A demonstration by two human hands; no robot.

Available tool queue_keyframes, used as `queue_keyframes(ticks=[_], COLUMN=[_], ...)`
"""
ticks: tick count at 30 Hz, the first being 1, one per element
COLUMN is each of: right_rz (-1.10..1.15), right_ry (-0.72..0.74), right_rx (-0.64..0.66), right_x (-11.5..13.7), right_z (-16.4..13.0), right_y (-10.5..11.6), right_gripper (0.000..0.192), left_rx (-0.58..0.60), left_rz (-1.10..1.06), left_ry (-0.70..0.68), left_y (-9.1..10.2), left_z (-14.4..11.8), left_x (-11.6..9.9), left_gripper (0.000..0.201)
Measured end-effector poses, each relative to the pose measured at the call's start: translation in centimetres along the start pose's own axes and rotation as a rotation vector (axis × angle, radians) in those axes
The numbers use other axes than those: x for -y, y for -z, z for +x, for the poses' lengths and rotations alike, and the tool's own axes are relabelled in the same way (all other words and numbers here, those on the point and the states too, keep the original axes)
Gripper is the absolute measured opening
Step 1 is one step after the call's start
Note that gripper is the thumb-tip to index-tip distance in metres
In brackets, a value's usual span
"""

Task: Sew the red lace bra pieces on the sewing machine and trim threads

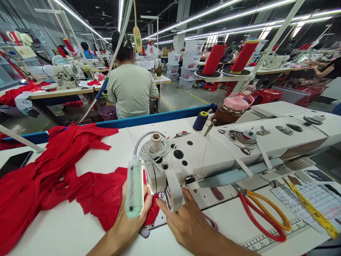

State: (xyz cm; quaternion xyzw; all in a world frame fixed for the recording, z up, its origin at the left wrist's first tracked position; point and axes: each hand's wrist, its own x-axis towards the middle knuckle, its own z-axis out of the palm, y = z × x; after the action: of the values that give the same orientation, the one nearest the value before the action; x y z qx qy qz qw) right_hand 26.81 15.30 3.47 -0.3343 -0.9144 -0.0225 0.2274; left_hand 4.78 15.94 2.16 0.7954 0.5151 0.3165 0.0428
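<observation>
A white sewing machine (226,149) lies across the white table (66,227). Red fabric (53,177) spreads from the table's left side to the machine's needle area. My left hand (128,217) presses a bunched part of the red fabric beside the presser foot, partly hidden behind the machine's small lamp (134,190). Flat on the table to the right of the needle rests my right hand (183,220), its fingertips touching the fabric's edge at the foot. The needle itself is hidden by the machine head.
Scissors with red and orange handles (262,217) lie right of my hand, near a yellow tape measure (311,209) and a paper sheet (314,199). A black phone (14,161) sits far left. Thread cones (213,58), a pink-lidded bottle (233,108) and a seated person (130,85) are beyond.
</observation>
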Motion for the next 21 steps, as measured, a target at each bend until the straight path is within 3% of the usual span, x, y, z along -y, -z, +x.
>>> queue_keyframes(ticks=[6,14,21], right_rz=[0.033,-0.028,0.039], right_ry=[-0.107,-0.134,-0.015], right_rx=[-0.056,-0.033,-0.003], right_x=[0.0,0.2,-0.2], right_z=[0.6,1.4,0.4], right_y=[0.2,0.8,0.2], right_gripper=[0.04,0.049,0.036], left_rx=[0.057,0.02,0.04], left_rz=[-0.072,-0.079,-0.103], left_ry=[0.055,-0.012,0.009], left_y=[0.5,0.4,0.7], left_z=[0.4,-0.2,0.7], left_x=[-0.3,-1.3,-1.0], left_gripper=[0.025,0.024,0.023])
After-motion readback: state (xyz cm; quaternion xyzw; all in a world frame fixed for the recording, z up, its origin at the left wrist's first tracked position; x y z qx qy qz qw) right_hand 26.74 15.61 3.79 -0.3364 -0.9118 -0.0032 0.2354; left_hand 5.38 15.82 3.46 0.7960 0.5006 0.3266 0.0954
